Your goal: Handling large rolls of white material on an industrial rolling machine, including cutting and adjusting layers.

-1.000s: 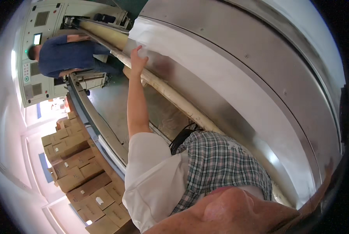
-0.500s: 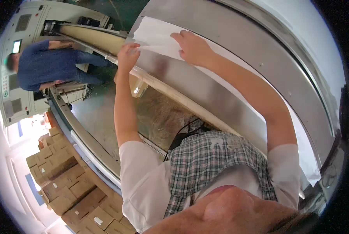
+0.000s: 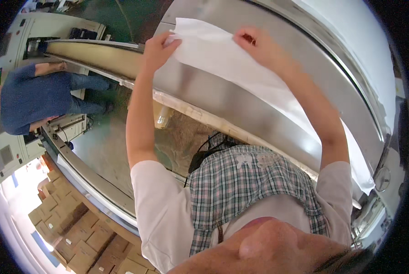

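Note:
A long white sheet [image 3: 209, 48], thin like cloth or paper, lies along the sloping metal surface of a machine and runs down to the right past my right arm. My left hand [image 3: 159, 51] is at the sheet's left end, with its thumb and fingers closed on the corner. Farther right, my right hand [image 3: 261, 48] has its fingers curled and pinched at the sheet's upper edge. The sheet between my two hands is mostly smooth, and its lower edge hangs over bare metal [image 3: 204, 86].
A pale padded rail [image 3: 200, 112] edges the machine in front of my plaid apron [image 3: 241, 187]. To the left, a person in a dark blue shirt [image 3: 35, 98] stands at white machine cabinets [image 3: 42, 27]. Stacked cardboard boxes [image 3: 81, 237] fill the lower left.
My right hand has moved right along the sheet, and my left hand has shifted slightly. The sheet's left end, bunched before, now lies flatter. My view has shifted a little.

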`<state>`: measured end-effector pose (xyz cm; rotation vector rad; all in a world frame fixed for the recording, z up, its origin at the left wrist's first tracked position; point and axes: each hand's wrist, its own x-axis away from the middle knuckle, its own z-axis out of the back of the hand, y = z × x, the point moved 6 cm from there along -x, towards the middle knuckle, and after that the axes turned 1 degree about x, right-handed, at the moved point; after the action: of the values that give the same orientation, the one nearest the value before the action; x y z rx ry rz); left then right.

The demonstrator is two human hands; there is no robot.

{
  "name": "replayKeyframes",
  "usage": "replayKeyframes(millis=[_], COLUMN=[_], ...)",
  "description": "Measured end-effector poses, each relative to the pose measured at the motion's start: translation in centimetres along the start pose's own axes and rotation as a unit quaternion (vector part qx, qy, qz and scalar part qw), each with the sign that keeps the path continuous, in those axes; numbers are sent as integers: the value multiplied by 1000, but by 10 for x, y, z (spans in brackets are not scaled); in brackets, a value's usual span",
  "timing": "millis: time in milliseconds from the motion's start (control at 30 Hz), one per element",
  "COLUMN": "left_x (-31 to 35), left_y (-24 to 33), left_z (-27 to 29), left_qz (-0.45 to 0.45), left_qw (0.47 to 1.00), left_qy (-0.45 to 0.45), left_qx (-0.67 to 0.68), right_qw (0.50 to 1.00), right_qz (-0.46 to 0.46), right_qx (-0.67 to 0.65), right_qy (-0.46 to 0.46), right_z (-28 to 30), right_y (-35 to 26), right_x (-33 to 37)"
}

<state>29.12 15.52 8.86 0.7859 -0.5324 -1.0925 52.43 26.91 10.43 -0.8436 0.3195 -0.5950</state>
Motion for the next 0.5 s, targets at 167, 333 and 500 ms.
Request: replayKeyframes(millis=[167, 333, 500], left_x=[-44, -55, -55], left_y=[-35, -41, -48], left_z=[-25, -29, -22], left_qz=[-259, -67, -5], left_qw=[954, 995, 985], left_qy=[25, -36, -80], left_qx=[-151, -67, 156], right_qw=[977, 967, 998], right_qz=[197, 227, 6], right_qx=[77, 91, -45], right_qy=[11, 71, 47], right_z=[-37, -29, 3], right_y=[-27, -21, 14], right_x=[29, 22, -23])
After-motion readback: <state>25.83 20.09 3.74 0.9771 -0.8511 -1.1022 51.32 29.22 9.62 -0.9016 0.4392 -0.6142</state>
